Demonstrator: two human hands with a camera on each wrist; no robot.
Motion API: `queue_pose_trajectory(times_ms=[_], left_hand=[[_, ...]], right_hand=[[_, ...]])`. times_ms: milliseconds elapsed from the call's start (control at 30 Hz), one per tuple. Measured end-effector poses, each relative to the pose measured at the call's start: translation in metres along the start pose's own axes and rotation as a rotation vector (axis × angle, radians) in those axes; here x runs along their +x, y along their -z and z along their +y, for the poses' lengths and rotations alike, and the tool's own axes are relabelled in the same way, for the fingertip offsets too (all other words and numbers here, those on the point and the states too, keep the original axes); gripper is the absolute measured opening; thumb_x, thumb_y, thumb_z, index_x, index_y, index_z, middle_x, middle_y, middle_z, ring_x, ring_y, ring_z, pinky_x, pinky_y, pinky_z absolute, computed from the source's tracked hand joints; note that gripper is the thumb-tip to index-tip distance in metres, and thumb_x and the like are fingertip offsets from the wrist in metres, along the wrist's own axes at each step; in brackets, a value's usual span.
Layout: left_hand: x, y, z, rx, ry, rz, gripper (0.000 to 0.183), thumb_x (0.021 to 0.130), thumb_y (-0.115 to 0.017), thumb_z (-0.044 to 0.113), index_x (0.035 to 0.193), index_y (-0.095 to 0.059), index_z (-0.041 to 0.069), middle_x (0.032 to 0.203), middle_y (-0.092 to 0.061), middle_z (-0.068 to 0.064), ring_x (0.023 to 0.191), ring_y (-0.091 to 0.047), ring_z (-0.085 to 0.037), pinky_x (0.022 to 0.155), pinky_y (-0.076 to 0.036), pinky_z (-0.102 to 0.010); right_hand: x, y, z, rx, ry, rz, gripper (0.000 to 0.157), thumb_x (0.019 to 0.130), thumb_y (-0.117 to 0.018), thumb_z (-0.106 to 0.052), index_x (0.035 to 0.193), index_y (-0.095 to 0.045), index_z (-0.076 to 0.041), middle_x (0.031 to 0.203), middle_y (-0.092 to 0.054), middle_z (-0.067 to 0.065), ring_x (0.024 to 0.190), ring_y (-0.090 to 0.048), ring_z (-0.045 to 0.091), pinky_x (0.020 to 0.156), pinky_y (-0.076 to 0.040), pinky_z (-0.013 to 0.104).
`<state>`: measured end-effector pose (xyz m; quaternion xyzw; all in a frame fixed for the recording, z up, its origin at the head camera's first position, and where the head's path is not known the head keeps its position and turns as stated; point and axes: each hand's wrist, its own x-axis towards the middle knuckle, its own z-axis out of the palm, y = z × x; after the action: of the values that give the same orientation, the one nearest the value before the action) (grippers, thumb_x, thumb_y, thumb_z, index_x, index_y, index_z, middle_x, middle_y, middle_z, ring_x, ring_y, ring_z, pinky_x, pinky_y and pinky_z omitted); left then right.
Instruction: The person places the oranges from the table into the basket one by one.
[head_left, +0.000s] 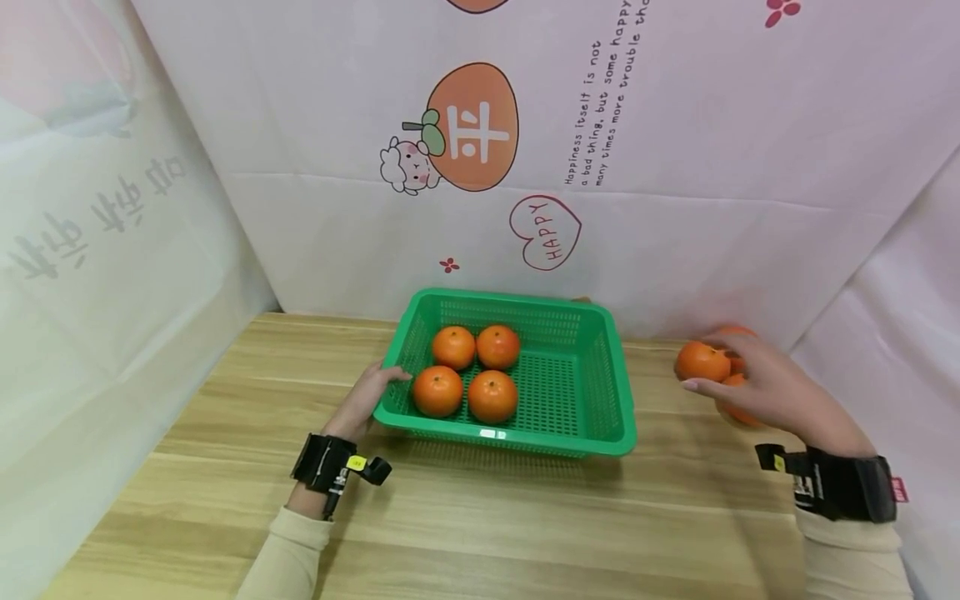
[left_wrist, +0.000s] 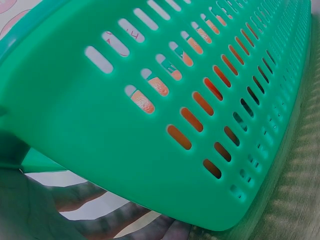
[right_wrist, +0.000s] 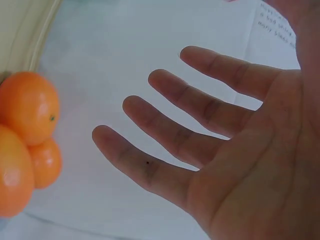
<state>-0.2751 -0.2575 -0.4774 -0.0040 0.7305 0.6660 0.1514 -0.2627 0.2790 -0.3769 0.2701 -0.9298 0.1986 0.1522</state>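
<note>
Several oranges [head_left: 492, 396] sit in the left half of a green plastic basket [head_left: 504, 435] with slotted walls. My left hand [head_left: 366, 398] holds the basket's left end, a digit over the rim. In the left wrist view the basket wall [left_wrist: 100, 130] fills most of the picture, with dark fingers [left_wrist: 120, 220] below it. At the far right, my right hand [head_left: 767, 385] reaches over a small group of loose oranges [head_left: 702, 362], thumb and fingers parted. The right wrist view shows this hand [right_wrist: 240, 135] with fingers spread and nothing in the palm, apart from the oranges [right_wrist: 30, 107].
The basket stands on a wood-grain table [head_left: 480, 525], near its back edge. A white printed cloth [head_left: 337, 233] hangs behind, and pale cloth [head_left: 112, 333] hangs along the left and right sides.
</note>
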Motion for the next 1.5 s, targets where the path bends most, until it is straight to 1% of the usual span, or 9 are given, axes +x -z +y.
queue_pose_trajectory(times_ms=[167,300,367,467,533,733,900,1167,1500], left_hand=[[0.0,-0.001,-0.001,-0.003,0.001,-0.006,0.067,0.103,-0.047,0.025,0.166,-0.028,0.011,0.164,-0.044,-0.019,0.13,-0.058,-0.025,0.096,-0.056,-0.032],[0.0,0.0,-0.001,-0.006,0.002,-0.001,0.066,0.104,-0.046,0.025,0.166,-0.029,0.011,0.163,-0.045,-0.02,0.128,-0.059,-0.025,0.094,-0.057,-0.032],[0.0,0.0,-0.001,-0.006,0.001,0.0,0.065,0.104,-0.046,0.025,0.166,-0.029,0.011,0.162,-0.046,-0.02,0.127,-0.06,-0.024,0.093,-0.057,-0.032],[0.0,0.0,-0.002,-0.005,-0.002,-0.005,0.065,0.104,-0.046,0.025,0.166,-0.029,0.011,0.162,-0.046,-0.02,0.125,-0.061,-0.023,0.093,-0.057,-0.032],[0.0,0.0,-0.002,-0.009,-0.002,-0.006,0.065,0.104,-0.046,0.025,0.165,-0.029,0.011,0.162,-0.046,-0.02,0.125,-0.061,-0.023,0.093,-0.057,-0.032],[0.0,-0.002,-0.003,-0.019,-0.009,-0.014,0.068,0.103,-0.047,0.024,0.166,-0.028,0.011,0.162,-0.046,-0.021,0.126,-0.061,-0.026,0.093,-0.058,-0.034],[0.0,-0.003,-0.001,-0.014,-0.007,-0.008,0.067,0.103,-0.047,0.024,0.166,-0.028,0.011,0.162,-0.046,-0.021,0.13,-0.059,-0.028,0.096,-0.057,-0.035],[0.002,-0.003,0.0,-0.013,0.001,-0.005,0.067,0.103,-0.048,0.025,0.166,-0.029,0.011,0.163,-0.045,-0.02,0.133,-0.058,-0.029,0.097,-0.057,-0.036],[0.004,-0.004,0.001,-0.019,0.005,0.005,0.067,0.102,-0.048,0.025,0.165,-0.031,0.011,0.161,-0.047,-0.02,0.128,-0.061,-0.027,0.094,-0.059,-0.034]], right_hand=[[-0.011,0.001,0.01,-0.025,-0.1,-0.014,0.052,0.082,-0.09,-0.025,0.121,-0.067,0.0,0.11,-0.07,0.016,0.095,-0.061,0.013,0.075,-0.048,0.023],[-0.018,-0.001,0.019,-0.02,-0.187,-0.051,0.065,0.086,-0.087,-0.029,0.132,-0.059,0.006,0.125,-0.064,0.029,0.107,-0.063,0.046,0.084,-0.053,0.053],[-0.02,-0.004,0.024,-0.006,-0.206,-0.06,0.067,0.086,-0.087,-0.03,0.135,-0.057,0.006,0.131,-0.061,0.032,0.113,-0.06,0.051,0.087,-0.049,0.059],[-0.024,-0.01,0.034,0.009,-0.205,-0.05,0.068,0.085,-0.088,-0.028,0.137,-0.056,0.001,0.135,-0.059,0.03,0.116,-0.059,0.049,0.089,-0.046,0.047],[-0.027,-0.013,0.041,0.009,-0.208,-0.044,0.069,0.084,-0.089,-0.027,0.138,-0.056,0.001,0.134,-0.06,0.032,0.116,-0.059,0.05,0.089,-0.044,0.046],[-0.037,-0.02,0.06,-0.042,-0.332,-0.122,0.075,0.091,-0.08,-0.036,0.138,-0.051,0.014,0.13,-0.053,0.048,0.115,-0.051,0.064,0.089,-0.043,0.073],[-0.045,-0.024,0.073,-0.05,-0.41,-0.173,0.078,0.096,-0.073,-0.042,0.142,-0.046,0.014,0.135,-0.045,0.05,0.117,-0.042,0.067,0.089,-0.04,0.077],[-0.056,-0.038,0.092,-0.073,-0.448,-0.133,0.082,0.097,-0.073,-0.04,0.145,-0.037,0.015,0.136,-0.032,0.056,0.11,-0.037,0.077,0.082,-0.039,0.076],[-0.058,-0.057,0.107,-0.081,-0.388,-0.121,0.075,0.083,-0.087,-0.036,0.131,-0.056,0.013,0.121,-0.059,0.042,0.105,-0.058,0.054,0.084,-0.047,0.063]])
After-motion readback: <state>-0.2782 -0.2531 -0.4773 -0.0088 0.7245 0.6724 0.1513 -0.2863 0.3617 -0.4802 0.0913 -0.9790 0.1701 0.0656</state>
